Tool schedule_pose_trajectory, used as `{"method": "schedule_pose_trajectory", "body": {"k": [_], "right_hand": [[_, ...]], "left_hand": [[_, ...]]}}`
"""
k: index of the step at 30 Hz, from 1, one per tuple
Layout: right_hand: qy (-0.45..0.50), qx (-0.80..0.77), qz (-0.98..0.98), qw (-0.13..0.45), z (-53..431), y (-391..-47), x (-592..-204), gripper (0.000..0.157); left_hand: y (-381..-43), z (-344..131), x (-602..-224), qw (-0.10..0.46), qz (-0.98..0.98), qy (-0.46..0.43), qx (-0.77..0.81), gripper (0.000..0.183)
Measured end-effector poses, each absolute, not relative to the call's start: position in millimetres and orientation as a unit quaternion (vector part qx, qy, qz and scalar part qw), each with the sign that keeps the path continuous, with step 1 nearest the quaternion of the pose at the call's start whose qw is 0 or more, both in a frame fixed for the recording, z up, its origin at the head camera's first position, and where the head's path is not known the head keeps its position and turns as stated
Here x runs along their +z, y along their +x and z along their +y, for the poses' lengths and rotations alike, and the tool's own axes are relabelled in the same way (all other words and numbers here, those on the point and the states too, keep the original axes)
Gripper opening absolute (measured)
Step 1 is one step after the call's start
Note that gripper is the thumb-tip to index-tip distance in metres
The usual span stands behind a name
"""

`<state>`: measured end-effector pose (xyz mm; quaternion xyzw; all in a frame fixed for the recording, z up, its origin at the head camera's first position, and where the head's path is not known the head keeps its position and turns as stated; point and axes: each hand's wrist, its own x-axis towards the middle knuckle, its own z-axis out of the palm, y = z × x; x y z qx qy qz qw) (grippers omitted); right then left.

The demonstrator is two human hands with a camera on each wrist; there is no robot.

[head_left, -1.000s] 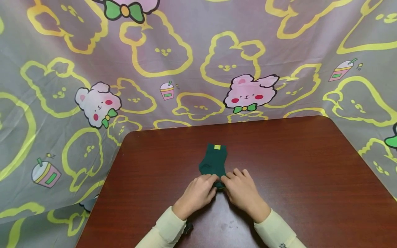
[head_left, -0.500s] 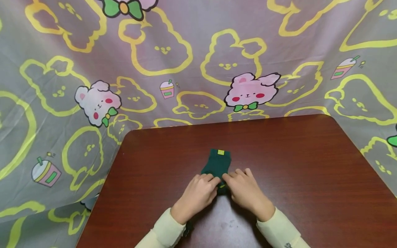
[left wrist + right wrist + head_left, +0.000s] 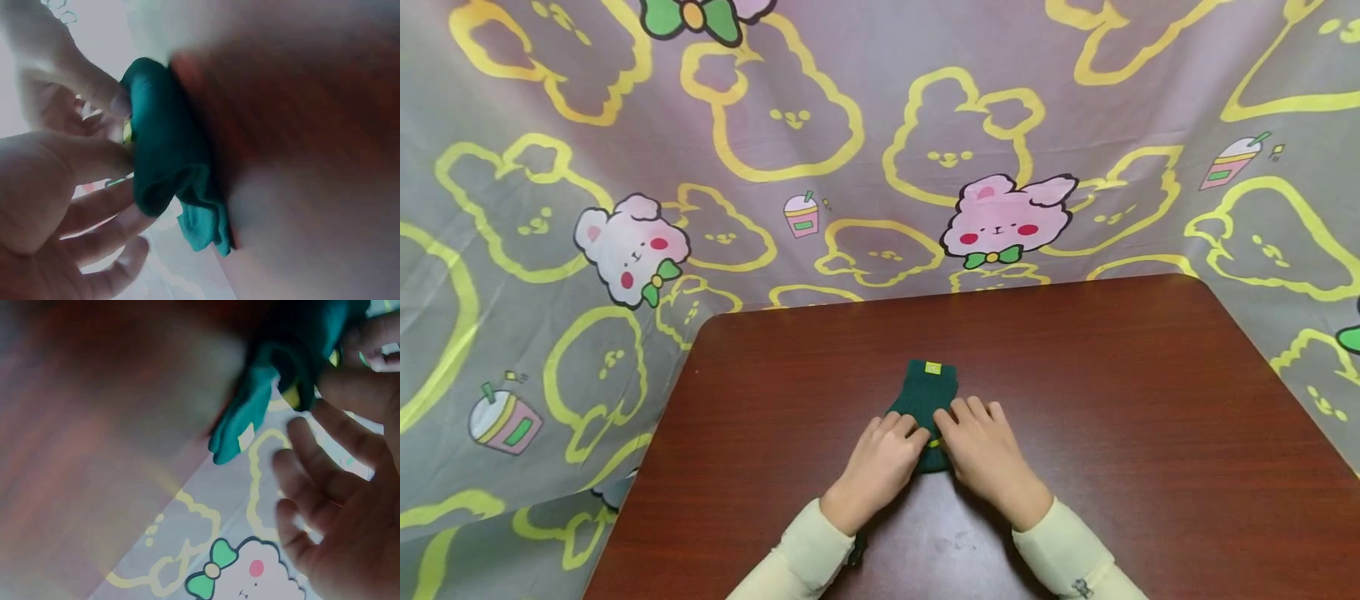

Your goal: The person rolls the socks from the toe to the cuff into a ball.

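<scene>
**No Text Can Be Read**

The green sock (image 3: 929,390) bears a yellow label (image 3: 933,367), whose mark is too small for reading. On the patterned cloth (image 3: 880,42), a printed cup (image 3: 802,213) shows a green patch (image 3: 804,225), also without readable letters.

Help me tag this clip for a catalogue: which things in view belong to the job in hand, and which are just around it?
In the job:
- sock (one or a pair, I cannot tell), with its yellow tag
- left hand and right hand, both holding it

Just around:
- table, beneath the work
- printed cloth behind
</scene>
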<state>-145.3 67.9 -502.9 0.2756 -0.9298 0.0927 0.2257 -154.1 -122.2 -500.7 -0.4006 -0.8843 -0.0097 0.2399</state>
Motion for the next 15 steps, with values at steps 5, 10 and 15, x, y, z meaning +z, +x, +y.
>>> {"method": "schedule_pose_trajectory", "body": {"k": [5,10,15], "right_hand": [[0.313,0.077,-0.907,0.270,68.2,-143.6,-508.3,0.020],[0.329,0.073,-0.905,0.260,72.8,-138.8,-512.5,0.017],[0.329,0.073,-0.907,0.253,75.6,-136.4,-516.3,0.014]], "left_hand": [[-152.8,-120.7,-504.8,0.286,-0.868,-0.405,0.020,0.005],[-149.6,-121.0,-507.1,0.293,-0.861,-0.412,0.055,0.012],[-146.2,-119.0,-508.0,0.288,-0.860,-0.415,0.073,0.015]]}}
